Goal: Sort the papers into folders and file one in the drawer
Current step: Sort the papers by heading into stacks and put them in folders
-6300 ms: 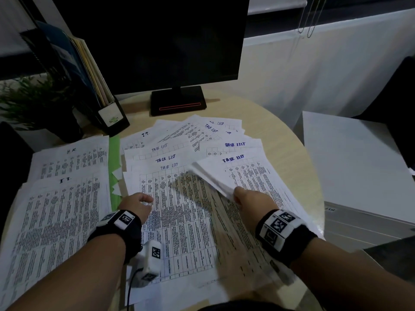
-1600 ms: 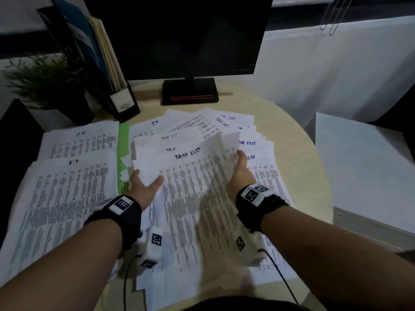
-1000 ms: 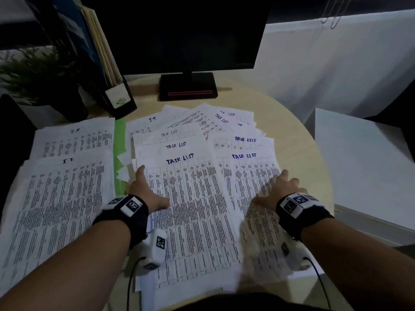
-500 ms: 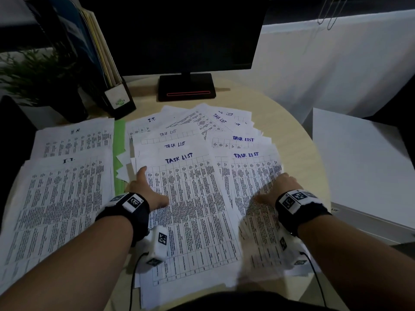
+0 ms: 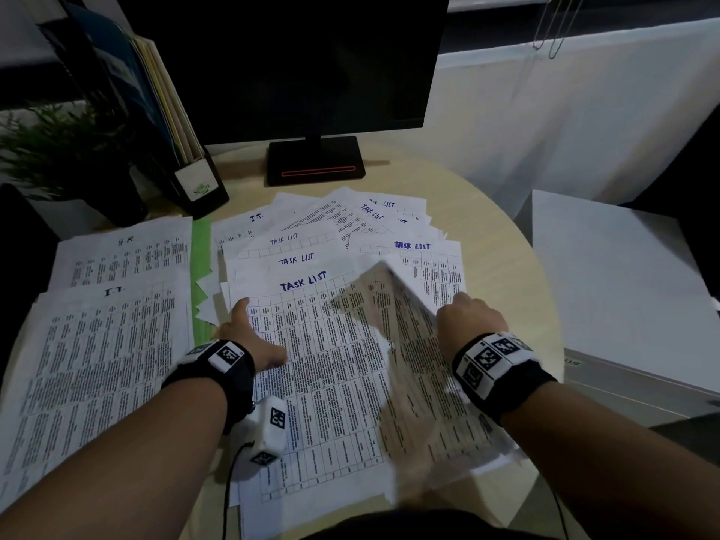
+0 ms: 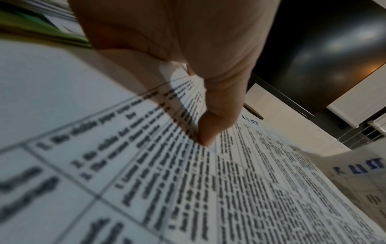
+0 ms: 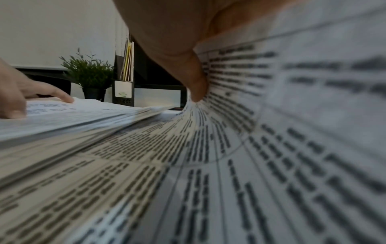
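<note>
Meanwhile left hand [image 5: 249,337] presses flat, fingers straight, on task-list stack [image 5: 311,364]; right hand [image 5: 467,319] pinches lifted sheet [image 5: 405,344].

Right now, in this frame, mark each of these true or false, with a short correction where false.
1. The right hand is lifting a printed sheet off the pile. True.
2. The left hand holds a pen. False: it rests flat on the TASK LIST sheet, thumb out.
3. The monitor shows a spreadsheet. False: its screen is dark.
4. A green folder shows between the left and middle paper piles. True.
5. The potted plant stands at the table's right. False: it stands at the left, beside the file holder.
</note>
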`<state>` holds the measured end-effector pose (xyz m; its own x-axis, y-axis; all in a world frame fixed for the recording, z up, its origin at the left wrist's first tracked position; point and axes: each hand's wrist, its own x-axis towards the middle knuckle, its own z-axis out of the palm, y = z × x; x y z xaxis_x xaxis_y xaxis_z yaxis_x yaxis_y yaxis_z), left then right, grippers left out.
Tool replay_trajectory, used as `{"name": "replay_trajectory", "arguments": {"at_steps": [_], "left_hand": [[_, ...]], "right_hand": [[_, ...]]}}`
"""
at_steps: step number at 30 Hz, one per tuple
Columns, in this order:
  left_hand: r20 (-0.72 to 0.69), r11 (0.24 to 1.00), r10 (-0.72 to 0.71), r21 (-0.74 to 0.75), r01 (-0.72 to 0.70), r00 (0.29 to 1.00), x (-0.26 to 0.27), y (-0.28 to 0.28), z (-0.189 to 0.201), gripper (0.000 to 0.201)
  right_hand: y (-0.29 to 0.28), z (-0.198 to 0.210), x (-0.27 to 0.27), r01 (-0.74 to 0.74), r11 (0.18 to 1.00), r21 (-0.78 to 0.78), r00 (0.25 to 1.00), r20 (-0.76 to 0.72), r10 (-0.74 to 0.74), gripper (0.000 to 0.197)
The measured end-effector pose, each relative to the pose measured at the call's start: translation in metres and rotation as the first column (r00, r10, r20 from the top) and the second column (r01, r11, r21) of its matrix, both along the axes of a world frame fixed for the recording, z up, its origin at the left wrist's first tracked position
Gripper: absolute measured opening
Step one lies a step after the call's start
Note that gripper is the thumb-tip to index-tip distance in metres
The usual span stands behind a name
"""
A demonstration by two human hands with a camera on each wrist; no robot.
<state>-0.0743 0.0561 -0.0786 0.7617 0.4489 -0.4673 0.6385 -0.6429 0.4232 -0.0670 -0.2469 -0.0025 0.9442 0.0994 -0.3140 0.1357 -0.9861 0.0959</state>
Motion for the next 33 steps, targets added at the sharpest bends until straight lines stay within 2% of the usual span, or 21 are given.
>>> {"name": "replay_trajectory", "arguments": {"at_steps": [4,5,7,10,12,14,16,18,20,24,27,30,31,33], "left_hand": [[0.005,1.000,0.001,-0.018,-0.001,1.000,0.001,0.001,-0.001,0.122],[0.012,1.000,0.007,-0.023,-0.006,1.000,0.001,0.001,-0.001,0.122],[0.020,0.999,0.013,-0.031,-0.012,1.000,0.001,0.000,-0.001,0.123],[0.012,0.999,0.015,-0.040,-0.014,1.000,0.001,0.001,-0.001,0.122],[0.011,0.999,0.009,-0.039,-0.009,1.000,0.001,0.001,-0.001,0.121],[0.008,1.000,0.000,-0.031,0.001,1.000,0.001,0.001,0.000,0.119],[0.004,1.000,-0.002,-0.031,0.002,1.000,0.000,0.001,0.001,0.119],[0.002,1.000,0.000,-0.029,0.000,1.000,0.000,0.001,0.002,0.120],[0.005,0.999,0.014,-0.037,-0.014,1.000,0.000,0.000,0.002,0.123],[0.027,0.998,0.032,-0.049,-0.030,0.999,-0.002,-0.002,0.005,0.128],[0.028,0.995,0.059,-0.082,-0.056,0.998,-0.003,-0.004,0.007,0.131],[0.062,0.985,0.079,-0.156,-0.069,0.995,-0.003,-0.004,0.009,0.139],[0.059,0.986,0.070,-0.156,-0.060,0.996,-0.002,-0.003,0.010,0.138],[0.041,0.990,0.027,-0.137,-0.021,0.999,-0.002,-0.002,0.013,0.132]], "right_hand": [[-0.006,-0.010,0.000,0.088,0.989,0.119,0.996,-0.012,-0.087,0.067],[-0.008,-0.013,-0.001,0.093,0.986,0.135,0.996,-0.010,-0.093,0.069],[-0.010,-0.018,-0.001,0.109,0.973,0.201,0.994,-0.017,-0.108,0.054],[-0.015,-0.022,0.001,0.186,0.967,0.173,0.972,-0.177,-0.155,0.031],[-0.018,-0.025,0.000,0.212,0.972,0.105,0.953,-0.245,-0.181,0.028],[-0.022,-0.027,0.001,0.195,0.976,0.095,0.953,-0.254,-0.166,0.036],[-0.023,-0.024,0.000,0.194,0.970,0.145,0.958,-0.239,-0.156,0.039],[-0.024,-0.019,0.003,0.140,0.979,0.146,0.974,-0.199,-0.109,0.028],[-0.027,-0.012,0.008,0.147,0.979,0.140,0.985,-0.117,-0.131,0.023],[-0.031,0.018,0.019,0.194,0.935,0.296,0.968,0.098,-0.232,0.036],[-0.031,0.051,0.028,0.091,0.840,0.535,0.878,0.355,-0.321,0.033],[-0.029,0.079,0.037,-0.053,0.693,0.719,0.771,0.471,-0.430,0.041],[-0.027,0.085,0.041,-0.107,0.607,0.787,0.745,0.468,-0.475,0.044],[-0.024,0.093,0.050,-0.234,0.346,0.909,0.738,0.397,-0.545,0.046]]}}
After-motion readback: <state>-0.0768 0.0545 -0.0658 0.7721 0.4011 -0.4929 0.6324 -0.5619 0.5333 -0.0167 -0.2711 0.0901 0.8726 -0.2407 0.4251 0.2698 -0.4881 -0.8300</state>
